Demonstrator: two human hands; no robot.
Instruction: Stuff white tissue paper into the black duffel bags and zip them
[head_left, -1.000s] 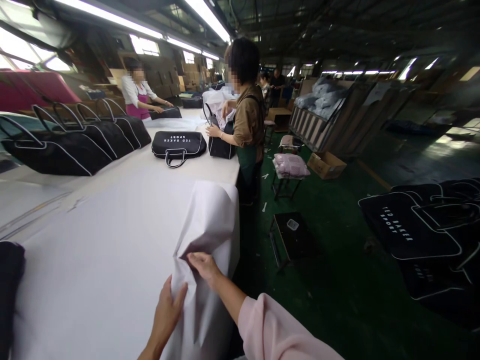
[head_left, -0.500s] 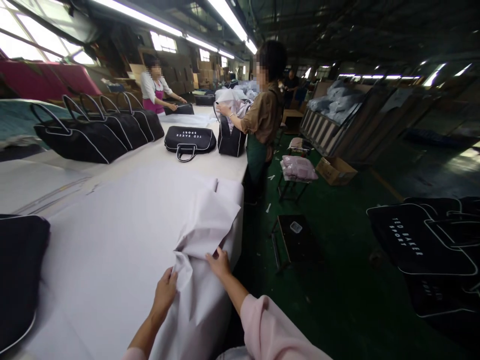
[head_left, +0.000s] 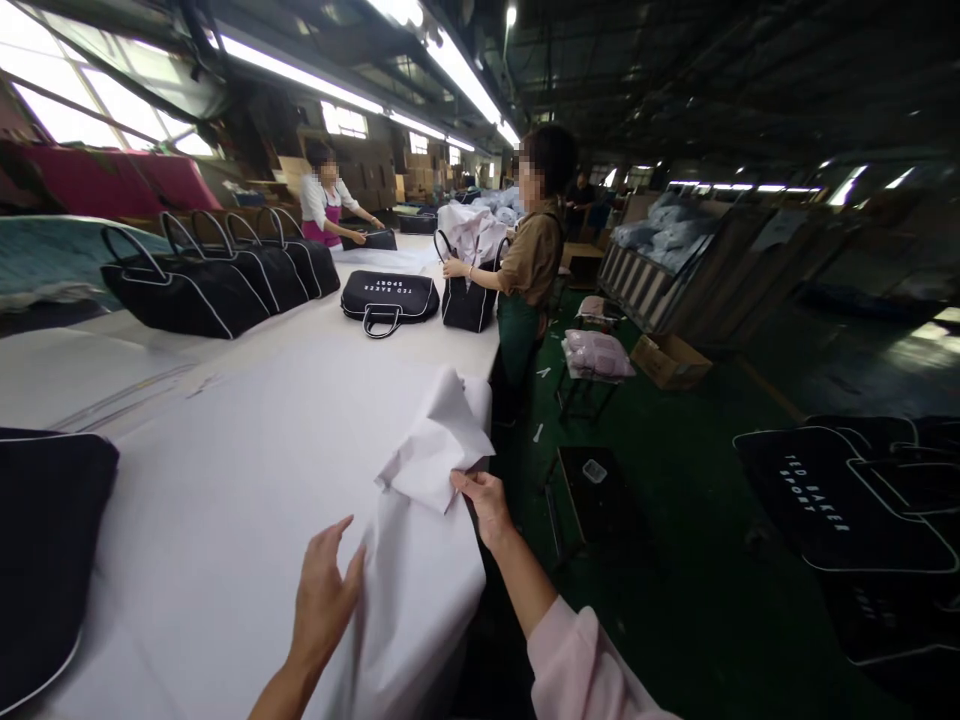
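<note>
the left hand (head_left: 322, 600) is open, its fingers spread apart, at the white sheet (head_left: 424, 570) by the right edge of the table. the right hand (head_left: 484, 505), in a pale pink sleeve (head_left: 577, 670), has its thumb and fingers together, clamped on a raised fold of that sheet. the sheet bunches into a loose peak there and drapes over the edge.

the long white table (head_left: 225, 520) runs away from the hands. a black duffel bag (head_left: 45, 540) lies at its near left corner, a row of four black bags (head_left: 184, 295) stands along the far left side, and a flat bag printed "ted baker sport" (head_left: 390, 295) lies mid-table. a co-worker (head_left: 529, 260) in a green apron stands at the right edge by an upright bag (head_left: 469, 305).

the dark green floor (head_left: 675, 620) carries a heap of black bags (head_left: 840, 500) at right, a cardboard box (head_left: 670, 360) and a wooden bin of blue-grey bags (head_left: 660, 240). fluorescent tubes (head_left: 442, 70) and windows (head_left: 90, 125) light the hall.
</note>
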